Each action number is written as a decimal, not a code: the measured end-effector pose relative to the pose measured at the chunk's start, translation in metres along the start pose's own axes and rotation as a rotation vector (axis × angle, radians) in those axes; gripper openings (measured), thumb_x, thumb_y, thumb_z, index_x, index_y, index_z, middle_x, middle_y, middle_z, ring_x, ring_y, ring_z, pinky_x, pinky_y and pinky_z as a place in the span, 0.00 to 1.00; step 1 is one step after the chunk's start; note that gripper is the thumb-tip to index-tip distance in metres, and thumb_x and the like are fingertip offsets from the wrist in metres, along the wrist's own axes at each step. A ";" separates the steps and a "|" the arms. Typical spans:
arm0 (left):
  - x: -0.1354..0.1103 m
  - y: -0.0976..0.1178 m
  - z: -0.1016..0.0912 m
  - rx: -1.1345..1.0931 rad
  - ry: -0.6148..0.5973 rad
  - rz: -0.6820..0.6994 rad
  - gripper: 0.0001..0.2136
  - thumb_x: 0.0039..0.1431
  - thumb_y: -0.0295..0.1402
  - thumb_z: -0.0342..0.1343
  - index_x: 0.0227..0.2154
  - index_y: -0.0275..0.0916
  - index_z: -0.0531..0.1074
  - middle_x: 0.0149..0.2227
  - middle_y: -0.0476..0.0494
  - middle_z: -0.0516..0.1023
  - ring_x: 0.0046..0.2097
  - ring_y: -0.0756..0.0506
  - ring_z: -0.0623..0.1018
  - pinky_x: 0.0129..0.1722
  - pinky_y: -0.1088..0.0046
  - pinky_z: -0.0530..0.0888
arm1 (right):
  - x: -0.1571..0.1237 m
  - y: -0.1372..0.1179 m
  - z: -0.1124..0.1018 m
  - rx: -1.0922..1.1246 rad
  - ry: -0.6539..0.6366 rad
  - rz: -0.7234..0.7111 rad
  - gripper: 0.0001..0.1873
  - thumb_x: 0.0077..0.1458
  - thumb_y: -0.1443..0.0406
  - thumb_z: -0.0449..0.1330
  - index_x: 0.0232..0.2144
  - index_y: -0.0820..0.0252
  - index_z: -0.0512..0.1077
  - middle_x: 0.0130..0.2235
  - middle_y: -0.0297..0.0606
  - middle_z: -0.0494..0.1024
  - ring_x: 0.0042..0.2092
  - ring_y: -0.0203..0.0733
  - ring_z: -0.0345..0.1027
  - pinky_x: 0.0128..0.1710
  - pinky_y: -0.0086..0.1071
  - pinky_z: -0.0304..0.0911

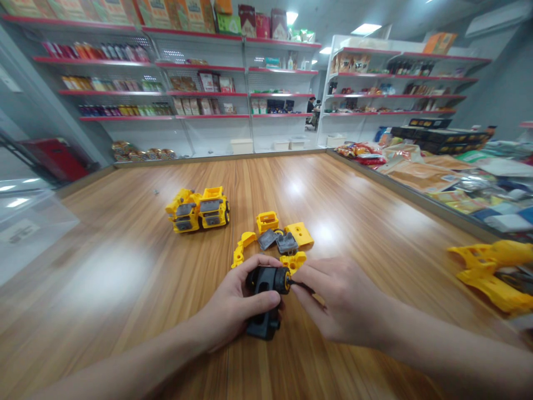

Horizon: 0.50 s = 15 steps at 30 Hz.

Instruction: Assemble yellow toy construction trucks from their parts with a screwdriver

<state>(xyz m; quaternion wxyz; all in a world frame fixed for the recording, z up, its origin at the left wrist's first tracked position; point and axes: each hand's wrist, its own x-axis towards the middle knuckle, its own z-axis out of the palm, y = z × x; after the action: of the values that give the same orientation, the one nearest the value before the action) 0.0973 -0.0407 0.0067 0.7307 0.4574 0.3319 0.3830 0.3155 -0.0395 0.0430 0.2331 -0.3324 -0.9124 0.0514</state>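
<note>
A black toy truck chassis [261,326] is in my left hand [239,303], whose fingers and thumb wrap round it. One black wheel [285,280] with a yellow hub is fitted on its side and faces right. My right hand [337,297] pinches a thin dark rod-like tool [300,285], with its tip at the wheel's hub; most of the tool is hidden by the fingers. Just beyond the hands lie loose toy parts: a yellow arm piece [244,248], a yellow bucket-shaped part [267,221], grey pieces [286,243] and a yellow plate [300,234].
Two yellow and grey toy trucks [199,210] stand at the left on the wooden table [137,311]. Larger yellow toy parts [497,272] lie at the right edge. A clear plastic box [33,228] is at far left. Packaged goods [420,166] cover the adjoining surface; stocked shelves [200,66] stand behind.
</note>
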 end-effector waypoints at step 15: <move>-0.001 0.005 0.001 0.038 -0.032 -0.037 0.20 0.52 0.33 0.66 0.48 0.41 0.69 0.30 0.46 0.76 0.29 0.48 0.77 0.29 0.73 0.76 | 0.001 -0.004 0.001 0.149 -0.034 0.050 0.06 0.58 0.69 0.53 0.29 0.61 0.67 0.27 0.36 0.73 0.27 0.37 0.66 0.28 0.30 0.55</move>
<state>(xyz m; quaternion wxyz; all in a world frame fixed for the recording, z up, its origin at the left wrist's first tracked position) 0.0964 -0.0405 0.0122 0.7340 0.4711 0.3358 0.3557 0.3120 -0.0419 0.0440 0.2404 -0.3358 -0.9013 0.1306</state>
